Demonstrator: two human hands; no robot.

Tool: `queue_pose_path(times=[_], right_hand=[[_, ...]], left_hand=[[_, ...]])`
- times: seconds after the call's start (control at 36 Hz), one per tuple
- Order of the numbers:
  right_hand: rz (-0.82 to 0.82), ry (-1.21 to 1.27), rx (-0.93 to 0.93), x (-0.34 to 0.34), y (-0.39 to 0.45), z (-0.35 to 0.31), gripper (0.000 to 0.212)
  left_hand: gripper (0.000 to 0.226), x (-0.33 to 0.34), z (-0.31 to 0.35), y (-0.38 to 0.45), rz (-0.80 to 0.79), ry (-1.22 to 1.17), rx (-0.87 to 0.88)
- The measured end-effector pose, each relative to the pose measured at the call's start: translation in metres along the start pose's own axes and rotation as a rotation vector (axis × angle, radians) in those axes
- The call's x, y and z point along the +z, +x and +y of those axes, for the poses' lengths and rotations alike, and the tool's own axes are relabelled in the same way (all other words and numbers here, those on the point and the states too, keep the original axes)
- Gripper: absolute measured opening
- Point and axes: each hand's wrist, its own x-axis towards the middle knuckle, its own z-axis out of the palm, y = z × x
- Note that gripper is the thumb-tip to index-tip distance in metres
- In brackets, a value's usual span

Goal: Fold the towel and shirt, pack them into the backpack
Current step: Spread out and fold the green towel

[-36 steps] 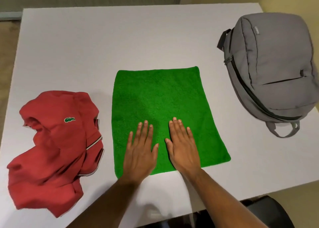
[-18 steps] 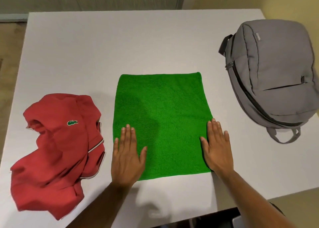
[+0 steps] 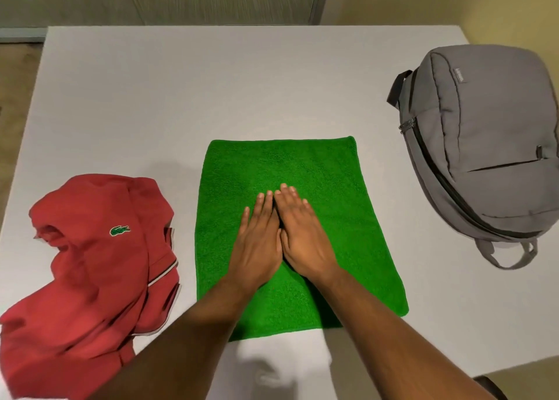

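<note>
Head view: left hand [image 3: 258, 242] and right hand [image 3: 302, 236], seemingly touching, lie flat on towel [image 3: 332, 188].

Plain bright green towel [image 3: 281, 169], red shirt [image 3: 90, 266] with green crocodile logo [image 3: 119, 230], grey backpack [image 3: 490, 133], white table [image 3: 211, 82].

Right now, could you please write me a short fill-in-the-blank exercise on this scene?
1. Both hands, the left hand and the right hand, lie flat on the ____ towel.
2. The red shirt lies to the towel's ____.
3. The grey backpack has its main zipper ____.

Missing words: green; left; closed
</note>
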Motion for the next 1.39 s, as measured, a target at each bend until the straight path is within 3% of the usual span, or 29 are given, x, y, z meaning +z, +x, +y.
queue_pose_path(times=[0.17,0.39,0.67,0.78,0.92,1.08,1.25,1.39], right_hand=[[-0.003,-0.203,0.069,-0.001,0.001,0.027,0.061],[0.023,-0.236,0.261,-0.031,-0.008,0.072,0.066],[0.062,-0.293,0.368,-0.050,-0.014,0.100,0.071],[0.120,-0.254,0.362,-0.051,0.005,0.083,0.070],[0.172,-0.091,0.209,-0.047,0.055,0.042,0.065],[0.099,-0.033,-0.005,-0.030,0.101,0.016,0.059],[0.014,-0.172,0.063,-0.027,0.111,0.046,0.064],[0.043,-0.240,0.170,-0.041,0.110,0.072,0.067]], left_hand=[[0.067,-0.006,-0.020,0.001,0.016,0.107,-0.046],[0.076,-0.019,-0.051,-0.008,0.070,0.103,-0.274],[0.077,-0.022,-0.053,-0.002,0.100,0.048,-0.431],[0.074,-0.027,-0.038,0.015,0.057,0.042,-0.323],[0.069,-0.028,-0.021,0.056,0.051,-0.042,-0.167],[0.059,-0.025,-0.022,0.097,0.017,-0.037,-0.076],[0.065,-0.025,-0.048,0.107,0.010,0.047,-0.055],[0.069,-0.031,-0.068,0.112,0.040,0.065,-0.176]])
